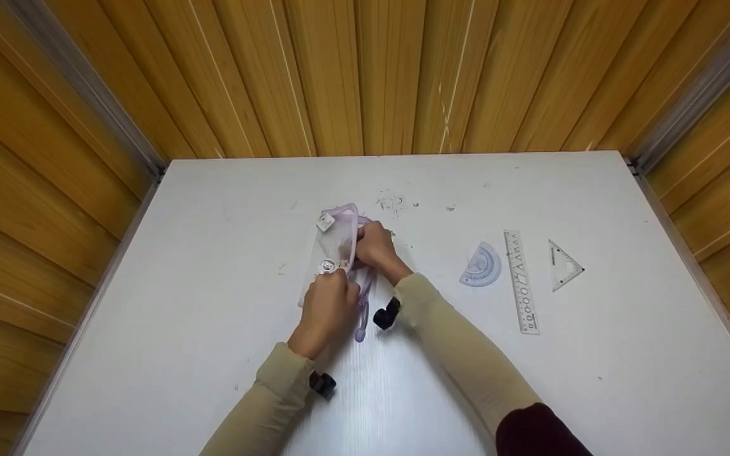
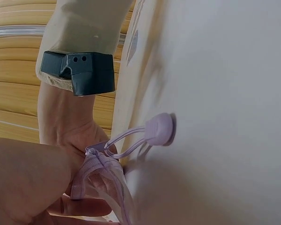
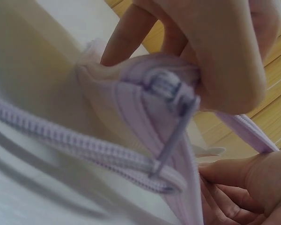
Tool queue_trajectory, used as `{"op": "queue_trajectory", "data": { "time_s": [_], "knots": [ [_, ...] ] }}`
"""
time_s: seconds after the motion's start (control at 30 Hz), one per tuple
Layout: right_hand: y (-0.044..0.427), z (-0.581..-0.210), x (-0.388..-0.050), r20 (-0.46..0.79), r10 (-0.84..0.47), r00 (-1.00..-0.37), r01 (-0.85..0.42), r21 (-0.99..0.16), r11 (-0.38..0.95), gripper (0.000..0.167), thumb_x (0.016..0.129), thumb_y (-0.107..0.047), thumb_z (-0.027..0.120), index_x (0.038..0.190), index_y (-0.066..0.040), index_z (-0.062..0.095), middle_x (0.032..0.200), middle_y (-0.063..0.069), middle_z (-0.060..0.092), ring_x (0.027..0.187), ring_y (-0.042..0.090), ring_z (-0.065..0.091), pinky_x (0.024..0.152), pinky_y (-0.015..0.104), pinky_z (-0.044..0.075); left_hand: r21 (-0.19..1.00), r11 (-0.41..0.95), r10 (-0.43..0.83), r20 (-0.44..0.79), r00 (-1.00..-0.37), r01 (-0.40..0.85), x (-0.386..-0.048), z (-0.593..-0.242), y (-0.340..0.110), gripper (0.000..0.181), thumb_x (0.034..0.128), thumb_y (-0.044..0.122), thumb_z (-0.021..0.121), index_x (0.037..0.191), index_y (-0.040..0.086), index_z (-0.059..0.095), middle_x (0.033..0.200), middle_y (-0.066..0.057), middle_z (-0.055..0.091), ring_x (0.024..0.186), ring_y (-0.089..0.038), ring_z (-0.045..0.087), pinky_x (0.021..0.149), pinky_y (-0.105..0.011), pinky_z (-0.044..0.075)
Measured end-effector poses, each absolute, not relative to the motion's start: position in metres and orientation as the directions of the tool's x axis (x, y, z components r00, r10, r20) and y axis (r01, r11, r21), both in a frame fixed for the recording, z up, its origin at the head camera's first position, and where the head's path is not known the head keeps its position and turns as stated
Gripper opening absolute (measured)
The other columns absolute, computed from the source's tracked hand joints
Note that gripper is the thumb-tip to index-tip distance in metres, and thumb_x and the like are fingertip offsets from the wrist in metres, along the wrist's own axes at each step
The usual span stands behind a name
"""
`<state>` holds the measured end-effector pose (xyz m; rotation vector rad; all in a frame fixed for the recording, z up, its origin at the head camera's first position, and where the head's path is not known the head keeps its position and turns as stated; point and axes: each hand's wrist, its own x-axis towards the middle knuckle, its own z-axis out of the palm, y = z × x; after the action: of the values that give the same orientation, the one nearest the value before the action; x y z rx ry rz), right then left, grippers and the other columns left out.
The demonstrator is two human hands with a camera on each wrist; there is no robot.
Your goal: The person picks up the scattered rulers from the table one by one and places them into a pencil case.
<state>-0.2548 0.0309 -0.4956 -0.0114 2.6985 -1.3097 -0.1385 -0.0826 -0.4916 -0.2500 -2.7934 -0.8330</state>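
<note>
A see-through zip pouch with lilac trim stands tilted over the table, left of centre. A round white print and a white square patch show on it. My left hand grips its near end; the right wrist view shows these fingers curled on the zip corner. My right hand is at the zipped edge, its fingertips partly hidden behind the trim and apparently inside. Whether they hold anything is hidden. In the left wrist view, a lilac zip pull hangs by its cord against the table.
On the white table, right of my hands, lie a clear protractor, a clear stencil ruler and a clear set square. Dark scuffs mark the tabletop beyond the pouch. Yellow wood-look walls enclose the back and sides.
</note>
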Motion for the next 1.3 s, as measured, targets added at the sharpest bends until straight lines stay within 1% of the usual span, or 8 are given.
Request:
{"op": "queue_trajectory", "data": {
  "time_s": [0.1,0.27,0.43,0.53,0.63,0.83,1.1,1.3],
  "knots": [
    [0.033,-0.494,-0.255,-0.15,-0.074,-0.986,0.074,-0.789,0.61,0.017,0.085,-0.018,0.081,0.087,-0.001,0.078,0.084,0.012,0.074,0.081,0.028,0.069,0.073,0.033,0.057,0.523,0.824,0.091,0.255,-0.963,0.216,-0.138,-0.492,-0.082,0.018,0.0894,0.009,0.06,0.072,0.006,0.06,0.069,-0.013,0.062,0.059,-0.03,0.06,0.053,-0.05,0.049],
    [0.036,-0.491,-0.254,-0.152,-0.076,-0.985,0.075,-0.791,0.607,0.017,0.084,-0.014,0.08,0.094,-0.001,0.08,0.089,0.013,0.076,0.084,0.028,0.071,0.075,0.032,0.058,0.528,0.824,0.089,0.241,-0.966,0.208,-0.138,-0.491,-0.082,0.016,0.0895,0.009,0.06,0.074,0.004,0.061,0.069,-0.012,0.061,0.059,-0.028,0.058,0.053,-0.049,0.048],
    [0.039,-0.489,-0.253,-0.15,-0.096,-0.984,0.069,-0.816,0.573,0.017,0.084,-0.009,0.077,0.097,0.001,0.08,0.083,0.014,0.075,0.07,0.023,0.073,0.061,0.029,0.058,0.52,0.83,0.082,0.243,-0.966,0.202,-0.138,-0.491,-0.082,0.017,0.0899,0.01,0.06,0.074,0.005,0.06,0.069,-0.013,0.062,0.059,-0.031,0.06,0.054,-0.05,0.048],
    [0.04,-0.488,-0.253,-0.156,-0.107,-0.982,0.071,-0.828,0.556,0.015,0.085,-0.007,0.076,0.096,0.002,0.079,0.078,0.014,0.074,0.064,0.022,0.073,0.056,0.028,0.057,0.517,0.831,0.082,0.252,-0.964,0.206,-0.138,-0.492,-0.083,0.017,0.09,0.011,0.06,0.075,0.005,0.061,0.07,-0.014,0.063,0.06,-0.033,0.063,0.054,-0.052,0.049],
    [0.04,-0.488,-0.252,-0.141,-0.112,-0.984,0.051,-0.814,0.579,0.012,0.085,-0.003,0.072,0.093,0.001,0.08,0.081,0.014,0.075,0.067,0.022,0.073,0.059,0.028,0.058,0.519,0.826,0.09,0.265,-0.96,0.221,-0.138,-0.493,-0.083,0.017,0.0901,0.01,0.059,0.074,0.006,0.06,0.069,-0.014,0.063,0.06,-0.033,0.063,0.054,-0.051,0.049],
    [0.041,-0.486,-0.252,-0.126,-0.136,-0.983,0.014,-0.782,0.624,0.019,0.083,0.001,0.066,0.094,-0.001,0.081,0.09,0.015,0.076,0.07,0.023,0.074,0.061,0.027,0.057,0.527,0.818,0.092,0.279,-0.956,0.233,-0.138,-0.493,-0.082,0.019,0.0897,0.01,0.06,0.071,0.007,0.059,0.067,-0.014,0.062,0.059,-0.034,0.063,0.053,-0.052,0.05],
    [0.045,-0.484,-0.252,-0.115,-0.137,-0.984,0.007,-0.793,0.61,0.017,0.084,-0.001,0.068,0.094,-0.003,0.081,0.081,0.01,0.076,0.066,0.02,0.073,0.061,0.025,0.057,0.522,0.829,0.077,0.253,-0.964,0.203,-0.138,-0.492,-0.083,0.018,0.0904,0.012,0.061,0.073,0.007,0.06,0.069,-0.014,0.062,0.06,-0.034,0.063,0.054,-0.052,0.05],
    [0.047,-0.483,-0.252,-0.162,-0.137,-0.977,0.059,-0.829,0.556,0.014,0.084,0.0,0.07,0.094,0.0,0.08,0.071,0.009,0.073,0.059,0.02,0.072,0.055,0.026,0.056,0.525,0.827,0.075,0.251,-0.965,0.201,-0.138,-0.491,-0.083,0.017,0.0892,0.012,0.061,0.073,0.005,0.06,0.069,-0.015,0.062,0.058,-0.033,0.062,0.053,-0.052,0.049]
  ]
}}
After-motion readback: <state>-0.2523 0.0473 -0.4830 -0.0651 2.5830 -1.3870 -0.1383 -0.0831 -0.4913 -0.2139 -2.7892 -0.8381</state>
